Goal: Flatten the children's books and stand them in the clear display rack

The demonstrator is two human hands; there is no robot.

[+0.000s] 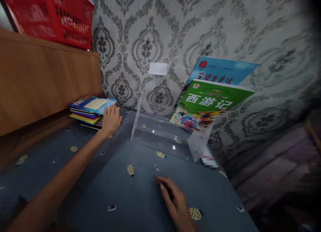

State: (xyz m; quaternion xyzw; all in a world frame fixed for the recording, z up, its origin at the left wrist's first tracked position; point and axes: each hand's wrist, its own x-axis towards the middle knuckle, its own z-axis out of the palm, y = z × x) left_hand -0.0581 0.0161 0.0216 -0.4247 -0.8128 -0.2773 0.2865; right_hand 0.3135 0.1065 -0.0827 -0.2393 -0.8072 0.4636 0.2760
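Standing right of centre in the frame, a clear rack (154, 133) holds two books at its right side, the green book (208, 101) overlapping the lower part of the blue book (225, 71). The red basket (47, 18) fills the upper left corner; its contents show through the slots, too unclear to name.

The stack of books (94, 105), left of centre, lies under the fingers of the left hand (111, 119) and well apart from the right hand (177, 202). The left hand is palm down at the stack's right end, fingers slightly bent; whether it grips, I cannot tell. The right hand, lower centre, is half open and empty, thumb apart from forefinger.

A patterned wall (147, 34) rises behind the cloth-covered desk (105, 178). The wooden cabinet (50, 68) bounds the stack on its left. A white card (158, 68) shows at the rack's upper left.
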